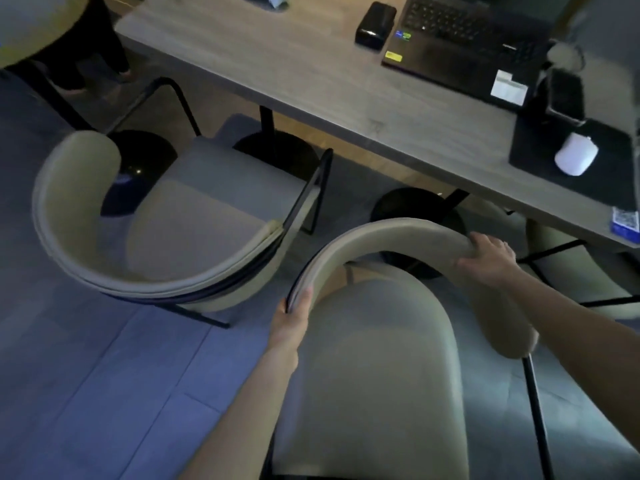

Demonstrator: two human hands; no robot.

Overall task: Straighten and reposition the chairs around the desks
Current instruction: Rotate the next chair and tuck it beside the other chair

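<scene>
While both hands, left hand [290, 318] & right hand [486, 259], grip the near chair's backrest [374, 237], its legs are cut off, pic's blurry tbh.

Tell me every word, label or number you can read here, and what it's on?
None can be read.
Laptop: yellow sticker, small blue and green stickers and white label, all too blurred.
Laptop brand mark near the hinge: too small.
Blue card at the desk edge: a QR-like pattern, print unreadable.
Black box: no legible text.
</scene>
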